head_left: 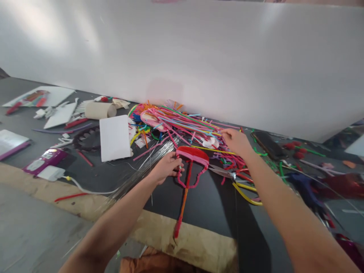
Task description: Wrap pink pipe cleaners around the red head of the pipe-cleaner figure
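Observation:
My left hand (170, 166) is closed on the left edge of a pipe-cleaner figure (193, 154). The figure has a red dome on top, a pink looped outline under it, and a red and orange stem (184, 199) hanging toward the table's front edge. My right hand (236, 141) is at the right end of a heap of loose pipe cleaners (182, 123), mostly pink. Its fingertips are pressed together there; what they pinch is too small to make out. Scissors (226, 172) with red handles lie between the figure and my right forearm.
A white box-like piece (114, 138) and a bundle of thin wires (142, 167) lie left of the figure. Farther left are a cardboard tube (100, 110) and a purple device (45, 161) with a white cable. A dark phone (266, 145) lies at right. A pale panel (182, 57) stands behind.

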The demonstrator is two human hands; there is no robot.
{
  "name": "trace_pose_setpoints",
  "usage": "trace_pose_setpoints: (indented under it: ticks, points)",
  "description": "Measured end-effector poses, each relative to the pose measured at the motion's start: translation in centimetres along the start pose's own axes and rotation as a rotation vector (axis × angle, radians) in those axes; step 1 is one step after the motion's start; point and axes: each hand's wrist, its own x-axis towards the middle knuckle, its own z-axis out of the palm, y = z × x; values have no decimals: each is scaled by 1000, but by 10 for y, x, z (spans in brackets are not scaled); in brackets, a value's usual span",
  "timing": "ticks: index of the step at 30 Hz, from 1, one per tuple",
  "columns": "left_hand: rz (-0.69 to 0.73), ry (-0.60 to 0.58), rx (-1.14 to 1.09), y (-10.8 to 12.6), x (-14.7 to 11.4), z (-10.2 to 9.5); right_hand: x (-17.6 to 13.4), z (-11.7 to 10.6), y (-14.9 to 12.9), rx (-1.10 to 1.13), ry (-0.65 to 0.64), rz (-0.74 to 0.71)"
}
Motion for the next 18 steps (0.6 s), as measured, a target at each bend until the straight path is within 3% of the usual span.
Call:
trace_pose_setpoints:
  ticks: [4, 9, 13, 18]
  points:
    - [-16, 41, 32, -1, 1, 1, 50, 12, -3, -95, -7, 25]
    - [-1, 28, 45, -9, 5, -2, 96, 29, 18, -234, -80, 94]
    - [-4, 22, 40, -11, 5, -2, 110, 37, 39, -316, -164, 84]
    - [-9, 19, 43, -9, 4, -1, 105, 40, 50, -367, -228, 67]
